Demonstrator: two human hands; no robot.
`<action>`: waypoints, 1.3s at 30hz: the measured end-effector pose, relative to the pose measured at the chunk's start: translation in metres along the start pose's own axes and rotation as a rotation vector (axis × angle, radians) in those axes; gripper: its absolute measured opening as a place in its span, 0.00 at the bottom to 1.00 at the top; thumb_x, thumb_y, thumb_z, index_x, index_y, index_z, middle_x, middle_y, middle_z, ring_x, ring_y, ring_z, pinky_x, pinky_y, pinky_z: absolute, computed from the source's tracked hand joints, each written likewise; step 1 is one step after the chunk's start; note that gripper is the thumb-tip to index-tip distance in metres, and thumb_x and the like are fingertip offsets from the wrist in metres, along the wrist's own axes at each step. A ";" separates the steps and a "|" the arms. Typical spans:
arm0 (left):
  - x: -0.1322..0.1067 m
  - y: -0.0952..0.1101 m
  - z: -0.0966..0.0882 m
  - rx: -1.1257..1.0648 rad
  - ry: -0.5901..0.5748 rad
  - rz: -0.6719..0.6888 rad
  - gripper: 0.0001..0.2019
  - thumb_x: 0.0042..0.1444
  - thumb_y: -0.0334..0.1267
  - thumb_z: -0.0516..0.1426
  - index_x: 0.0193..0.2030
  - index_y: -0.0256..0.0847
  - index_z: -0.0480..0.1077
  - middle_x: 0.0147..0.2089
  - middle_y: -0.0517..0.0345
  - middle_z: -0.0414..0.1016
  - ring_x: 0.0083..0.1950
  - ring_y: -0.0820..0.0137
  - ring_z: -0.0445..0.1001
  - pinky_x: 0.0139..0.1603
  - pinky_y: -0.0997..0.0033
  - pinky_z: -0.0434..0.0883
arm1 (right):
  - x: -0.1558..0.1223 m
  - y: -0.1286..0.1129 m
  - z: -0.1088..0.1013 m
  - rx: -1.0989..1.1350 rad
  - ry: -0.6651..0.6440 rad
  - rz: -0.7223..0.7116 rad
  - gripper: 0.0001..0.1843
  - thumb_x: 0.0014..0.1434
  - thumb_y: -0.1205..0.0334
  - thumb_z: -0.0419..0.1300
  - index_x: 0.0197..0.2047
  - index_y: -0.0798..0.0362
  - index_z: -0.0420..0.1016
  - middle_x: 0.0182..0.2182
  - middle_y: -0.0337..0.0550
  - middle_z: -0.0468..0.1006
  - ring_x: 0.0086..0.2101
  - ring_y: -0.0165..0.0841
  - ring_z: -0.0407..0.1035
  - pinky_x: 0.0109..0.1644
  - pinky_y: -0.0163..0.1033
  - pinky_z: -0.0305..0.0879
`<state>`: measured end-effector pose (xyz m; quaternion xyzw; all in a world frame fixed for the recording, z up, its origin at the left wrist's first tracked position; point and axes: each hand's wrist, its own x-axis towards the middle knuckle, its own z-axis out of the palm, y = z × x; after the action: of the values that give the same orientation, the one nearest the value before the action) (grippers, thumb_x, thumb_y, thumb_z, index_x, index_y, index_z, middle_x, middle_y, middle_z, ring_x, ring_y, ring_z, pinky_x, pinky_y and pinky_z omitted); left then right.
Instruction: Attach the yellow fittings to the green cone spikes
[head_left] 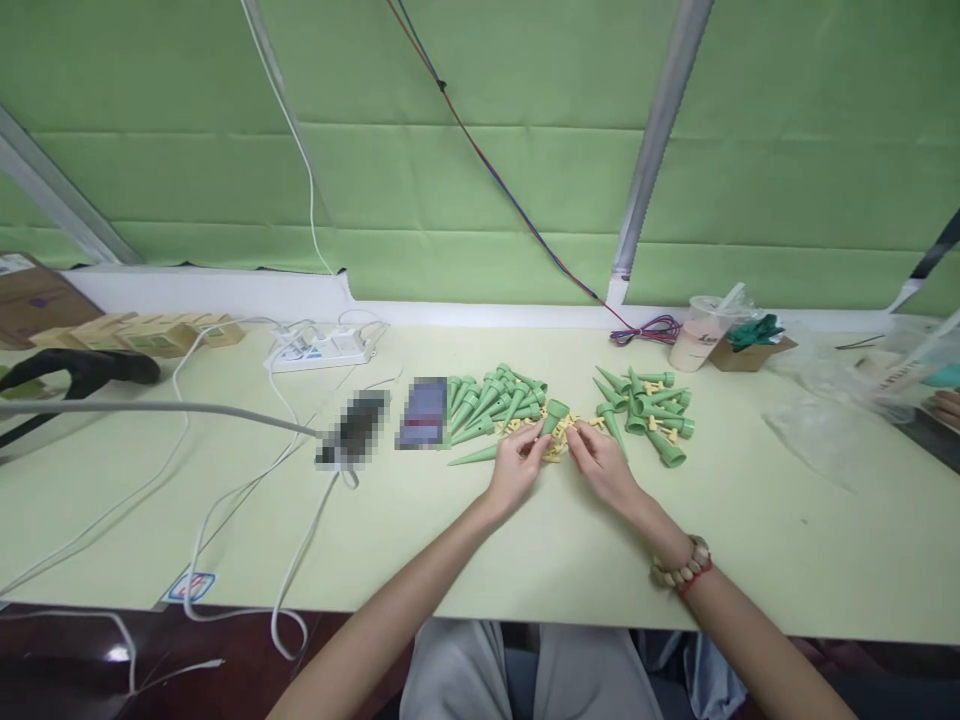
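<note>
My left hand (517, 465) pinches a hollow green plastic spike (556, 412), its wide open end tilted up and away from me. Close beside it, my right hand (604, 468) has thumb and finger closed on a small yellow plastic piece (570, 424), mostly covered by the fingertips. Behind and between my hands lies a heap of similar yellow pieces (553, 456). Left of it is a pile of green spikes with caps (495, 398). To the right, another pile of green spikes (645, 405) lies jumbled, some with yellow pieces at their ends.
A blurred phone-like object (422, 413) and a dark blurred device (354, 430) lie left, with white cables and a power strip (322, 347). Behind right stand a drink cup (696, 335) and a small cardboard box (746, 352). Another person's hand (946, 408) shows at the far right.
</note>
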<state>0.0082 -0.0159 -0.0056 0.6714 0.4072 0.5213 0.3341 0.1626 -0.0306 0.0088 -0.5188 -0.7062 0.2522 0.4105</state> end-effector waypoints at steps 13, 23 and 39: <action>0.004 -0.001 -0.008 0.010 0.048 0.034 0.15 0.54 0.44 0.58 0.33 0.33 0.79 0.25 0.55 0.70 0.28 0.72 0.64 0.30 0.73 0.64 | 0.007 0.003 0.007 0.378 -0.084 0.067 0.25 0.61 0.39 0.46 0.24 0.49 0.55 0.15 0.30 0.56 0.16 0.27 0.56 0.23 0.35 0.54; -0.008 -0.006 -0.001 0.554 -0.092 0.592 0.13 0.60 0.39 0.53 0.34 0.36 0.76 0.18 0.61 0.67 0.19 0.77 0.61 0.21 0.76 0.59 | 0.009 0.002 -0.008 -0.035 -0.039 -0.201 0.13 0.62 0.52 0.52 0.43 0.50 0.70 0.30 0.37 0.75 0.20 0.26 0.59 0.29 0.32 0.56; -0.251 -0.083 -0.033 1.102 -0.227 0.104 0.10 0.49 0.30 0.55 0.36 0.42 0.77 0.40 0.51 0.79 0.44 0.59 0.75 0.45 0.60 0.69 | 0.049 0.093 -0.124 -0.221 0.427 0.080 0.24 0.56 0.53 0.53 0.53 0.57 0.64 0.48 0.57 0.64 0.40 0.40 0.69 0.51 0.49 0.64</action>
<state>-0.0721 -0.2024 -0.1780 0.8178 0.5470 0.1720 -0.0504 0.3095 0.0376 0.0177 -0.6295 -0.6057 0.0741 0.4810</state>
